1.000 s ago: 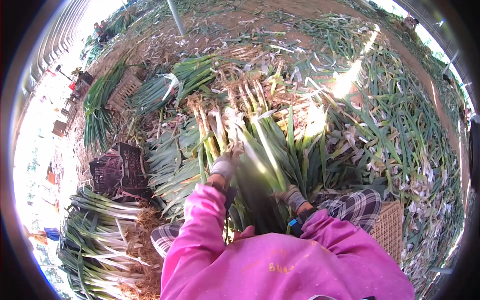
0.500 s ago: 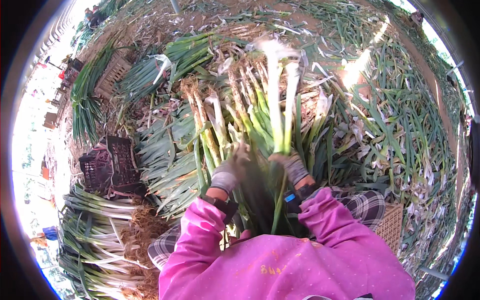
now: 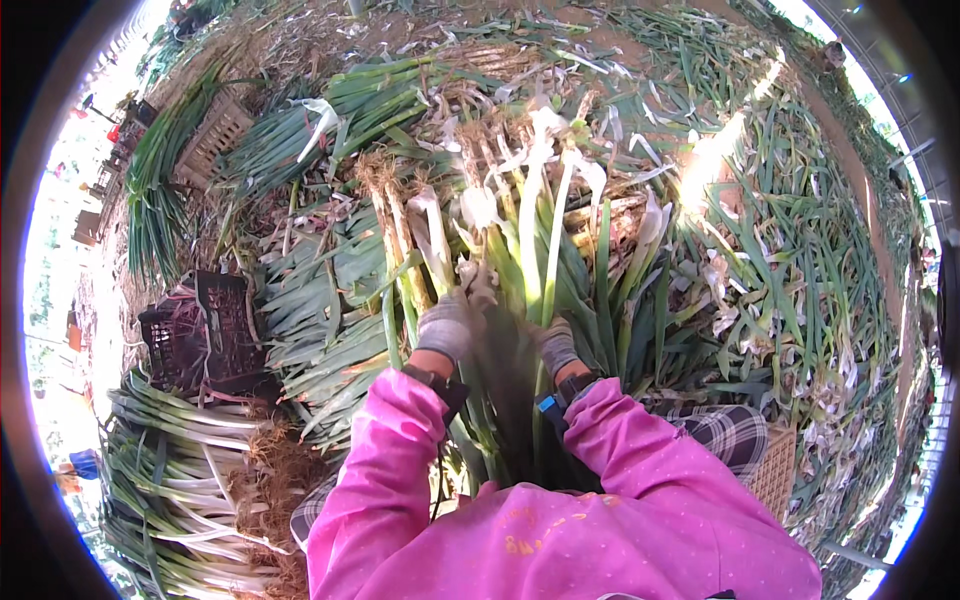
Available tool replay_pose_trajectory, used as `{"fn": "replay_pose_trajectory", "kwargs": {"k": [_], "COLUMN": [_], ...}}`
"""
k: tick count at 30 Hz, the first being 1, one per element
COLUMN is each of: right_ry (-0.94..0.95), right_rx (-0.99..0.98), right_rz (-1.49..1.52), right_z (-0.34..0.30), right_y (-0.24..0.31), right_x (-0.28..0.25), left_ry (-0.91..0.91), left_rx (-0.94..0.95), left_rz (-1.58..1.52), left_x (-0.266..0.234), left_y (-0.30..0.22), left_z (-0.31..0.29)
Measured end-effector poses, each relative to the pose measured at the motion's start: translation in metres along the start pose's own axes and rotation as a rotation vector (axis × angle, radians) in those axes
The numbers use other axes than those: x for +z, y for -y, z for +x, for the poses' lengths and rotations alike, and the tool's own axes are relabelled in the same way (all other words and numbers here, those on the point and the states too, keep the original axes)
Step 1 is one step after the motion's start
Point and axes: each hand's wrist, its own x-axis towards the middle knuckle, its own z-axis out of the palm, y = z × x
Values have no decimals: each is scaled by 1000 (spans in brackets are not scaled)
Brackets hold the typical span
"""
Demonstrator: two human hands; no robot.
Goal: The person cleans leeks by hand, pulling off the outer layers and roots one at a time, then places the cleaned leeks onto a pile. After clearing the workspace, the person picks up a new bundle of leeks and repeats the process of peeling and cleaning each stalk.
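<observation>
Both my hands wear grey gloves and are over a bundle of green onions lying against my lap. My right hand (image 3: 557, 343) is closed round the lower part of a pair of green onions (image 3: 533, 235), whose white ends point away from me. Close by on the left, my left hand (image 3: 452, 322) reaches to the stalks beside them. Its fingers are blurred, so their grip is unclear. Unpeeled green onions (image 3: 397, 235) with brown roots lie just beyond the left hand. Loose white skin (image 3: 480, 206) hangs near the white ends.
Rooted green onions (image 3: 190, 490) are piled at lower left, below a dark plastic crate (image 3: 205, 330). More green bundles (image 3: 375, 100) lie farther off, by a tan crate (image 3: 215, 135). Leaf scraps (image 3: 790, 290) cover the ground at right. A woven basket (image 3: 774, 470) stands by my right side.
The held green onions have swung slightly left and down, and their white ends are less blurred. My right hand has shifted left and a little toward me.
</observation>
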Motion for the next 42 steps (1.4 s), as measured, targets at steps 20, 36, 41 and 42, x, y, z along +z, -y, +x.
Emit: {"fn": "replay_pose_trajectory", "kwargs": {"k": [20, 36, 41, 42], "right_ry": [152, 296, 288, 253], "right_rx": [-32, 190, 168, 167], "right_rz": [-326, 185, 225, 228], "right_z": [-75, -121, -137, -144], "right_y": [-20, 52, 64, 74], "right_x": [-17, -62, -67, -67], "left_ry": [-62, 125, -2, 23], "left_rx": [454, 128, 148, 181], "left_rz": [286, -68, -166, -101], "left_x": [-66, 39, 29, 29], "left_y": [-2, 11, 7, 2], "left_z": [149, -224, -258, -260]}}
